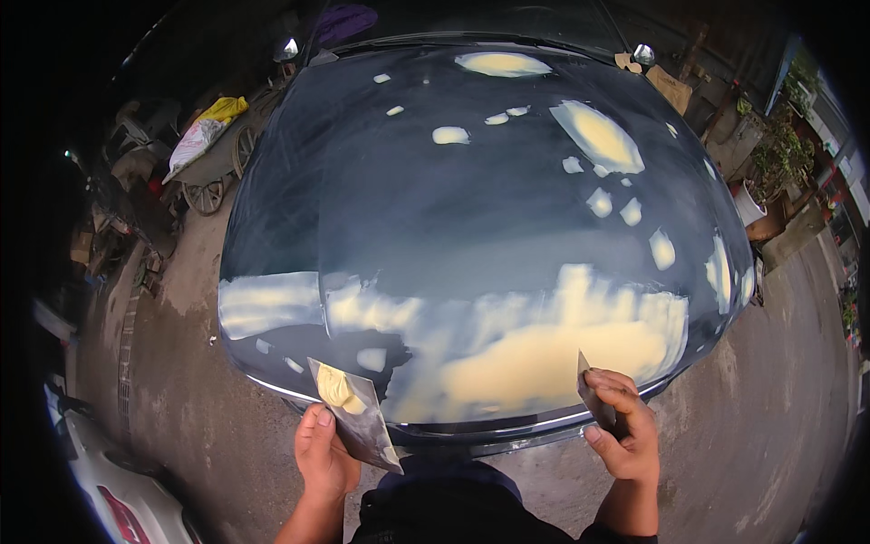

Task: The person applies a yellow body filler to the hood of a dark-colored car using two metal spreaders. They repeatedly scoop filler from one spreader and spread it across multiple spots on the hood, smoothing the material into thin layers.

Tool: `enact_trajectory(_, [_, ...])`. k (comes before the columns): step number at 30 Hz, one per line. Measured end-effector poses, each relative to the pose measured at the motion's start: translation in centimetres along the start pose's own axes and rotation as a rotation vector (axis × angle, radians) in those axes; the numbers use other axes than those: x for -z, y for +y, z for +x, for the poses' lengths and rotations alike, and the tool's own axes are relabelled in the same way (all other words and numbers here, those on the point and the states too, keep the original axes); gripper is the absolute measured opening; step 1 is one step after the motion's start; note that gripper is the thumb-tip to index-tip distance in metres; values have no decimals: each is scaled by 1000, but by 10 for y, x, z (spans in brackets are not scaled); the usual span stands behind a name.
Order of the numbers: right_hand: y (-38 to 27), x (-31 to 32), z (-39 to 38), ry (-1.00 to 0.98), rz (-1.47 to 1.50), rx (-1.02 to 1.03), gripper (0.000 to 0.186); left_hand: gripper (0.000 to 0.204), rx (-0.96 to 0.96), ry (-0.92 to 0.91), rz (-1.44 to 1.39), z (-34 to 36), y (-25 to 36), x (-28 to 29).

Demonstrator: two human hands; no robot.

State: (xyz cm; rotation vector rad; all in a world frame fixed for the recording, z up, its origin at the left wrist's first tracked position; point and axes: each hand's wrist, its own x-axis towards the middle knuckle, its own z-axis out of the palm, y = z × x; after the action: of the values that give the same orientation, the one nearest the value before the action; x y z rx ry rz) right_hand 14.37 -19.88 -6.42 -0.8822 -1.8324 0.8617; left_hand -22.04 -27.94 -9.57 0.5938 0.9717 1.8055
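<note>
In front of me spreads a dark car hood (408, 208) with pale yellow filler patches over it. The largest filler patch (535, 363) covers the near edge, right of the middle. My left hand (324, 453) grips a flat metal plate (367, 431), thumb on top, and a mound of yellow filler (339, 390) sits on the plate's upper corner. Between the thumb and fingers of my right hand (630, 431) is a thin putty knife (591, 394), tilted up with its blade close above the hood's near right edge. Whether the blade touches the surface I cannot tell.
At the far left stands a cart (204, 163) with spoked wheels, loaded with a white sack and a yellow one. A white car (118, 480) is at the lower left. Potted plants (775, 163) stand on the right. Concrete floor (725, 426) surrounds the hood.
</note>
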Motion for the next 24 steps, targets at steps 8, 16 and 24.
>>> enact_trajectory(8, [-6, -82, 5, -232, 356, -8, 52, 15, 34, 22, -80, -42, 6, 43])
enact_trajectory(16, [-42, -212, 16, -674, 452, 85, 53, 21, -2, 318, -240, -95, 14, 111])
enact_trajectory(24, [-85, -378, 8, -796, 589, 315, 55, 23, -101, 467, -229, -110, 70, 195])
